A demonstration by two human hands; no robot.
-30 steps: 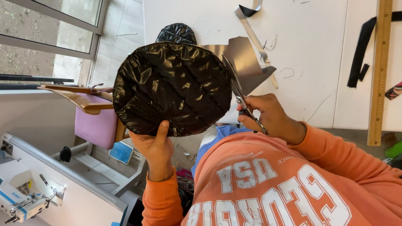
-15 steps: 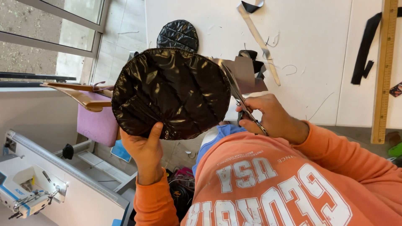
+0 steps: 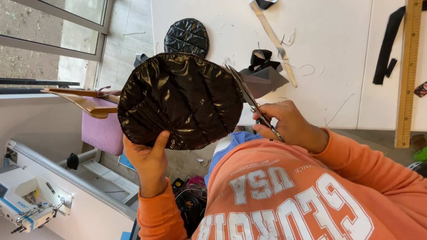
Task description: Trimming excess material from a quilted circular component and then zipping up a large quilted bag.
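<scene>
My left hand (image 3: 150,161) grips the lower edge of a round piece of shiny black quilted fabric (image 3: 180,100) and holds it up flat toward me. My right hand (image 3: 284,123) is closed around the handles of metal scissors (image 3: 249,98). Their blades point up and left and meet the right edge of the round piece. A grey stiff sheet (image 3: 266,80) shows behind the blades, over the white table (image 3: 338,58). Both arms wear orange sleeves.
A second, smaller black quilted round (image 3: 187,36) lies on the table beyond. A black ribbon bundle (image 3: 262,58), a long grey strip (image 3: 272,34), black strips (image 3: 388,44) and a wooden ruler (image 3: 408,75) lie on the table. A sewing machine (image 3: 31,204) stands low left; wooden hangers (image 3: 84,101) over a pink stool.
The round piece has dropped slightly and turned in my left hand, and the scissors have shifted along its right edge. The grey sheet has sunk lower behind it.
</scene>
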